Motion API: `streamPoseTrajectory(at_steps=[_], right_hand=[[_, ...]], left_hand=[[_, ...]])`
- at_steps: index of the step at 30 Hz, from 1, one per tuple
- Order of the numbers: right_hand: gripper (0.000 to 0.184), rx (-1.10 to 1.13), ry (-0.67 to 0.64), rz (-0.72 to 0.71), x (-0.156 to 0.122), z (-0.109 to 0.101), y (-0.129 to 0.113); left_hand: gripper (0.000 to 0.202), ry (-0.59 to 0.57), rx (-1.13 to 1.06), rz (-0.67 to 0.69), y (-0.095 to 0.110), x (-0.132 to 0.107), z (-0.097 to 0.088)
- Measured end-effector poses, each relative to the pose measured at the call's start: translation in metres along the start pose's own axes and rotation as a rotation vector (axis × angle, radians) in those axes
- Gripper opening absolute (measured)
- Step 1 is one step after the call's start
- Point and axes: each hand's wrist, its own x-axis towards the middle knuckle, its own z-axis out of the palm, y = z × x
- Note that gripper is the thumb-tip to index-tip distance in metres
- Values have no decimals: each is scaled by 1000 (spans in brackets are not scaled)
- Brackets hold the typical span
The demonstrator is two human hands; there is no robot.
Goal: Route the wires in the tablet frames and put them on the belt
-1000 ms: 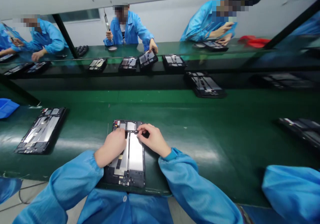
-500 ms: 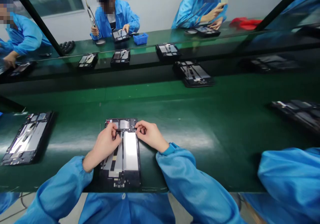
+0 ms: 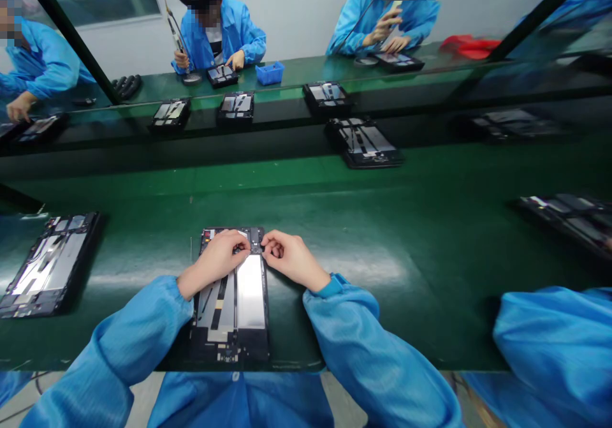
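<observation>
An opened tablet (image 3: 251, 294) lies flat in front of me at the near edge of the bench, its silvery battery panels and dark circuit boards exposed. Across its upper part reaches my left hand (image 3: 217, 254), thumb and fingers pinched near the top middle; what they hold is too small to make out. At the tablet's upper right edge sits my right hand (image 3: 292, 257), its fingers curled and pressed together by the frame. Anything between those fingertips is hidden. The left hand covers part of the upper board.
Another opened tablet (image 3: 48, 262) rests to the left, and a further one (image 3: 574, 217) at the right beside a blue sleeve (image 3: 549, 332). Several more lie on the dark belt (image 3: 282, 134) ahead. Beyond it, co-workers sit near a blue bin (image 3: 270, 73) and a red cloth (image 3: 468, 46).
My left hand has slid right across the tablet's top, closer to my right hand, which stays nearly in place. Tablets on the belt have shifted slightly. A co-worker opposite has lowered a tablet.
</observation>
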Motion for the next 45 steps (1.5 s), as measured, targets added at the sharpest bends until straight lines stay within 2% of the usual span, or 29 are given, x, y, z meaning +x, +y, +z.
streamPoseTrajectory(at_steps=[7, 17, 21, 24, 28, 31, 38, 45], right_hand=[[17, -33, 4, 24, 0, -3, -2], [12, -24, 30, 20, 1, -3, 2], [9, 110, 79, 34, 3, 3, 2], [16, 224, 116, 46, 4, 12, 2], [19, 280, 166, 83, 7, 21, 6], [17, 236, 146, 110, 9, 26, 7], [17, 95, 150, 112, 12, 31, 3], [17, 137, 112, 147, 13, 30, 6]], left_hand=[[14, -91, 58, -52, 2, 8, -6], [16, -152, 229, -92, 7, 13, -5], [15, -87, 263, -19, 12, 11, -3], [13, -32, 192, 56, 11, 11, 1], [13, 9, 108, -36, -1, 13, 3], [11, 24, 84, -110, -9, 12, 3], [17, 48, 154, -107, -9, 8, 6], [15, 34, 132, -135, -10, 9, 6]])
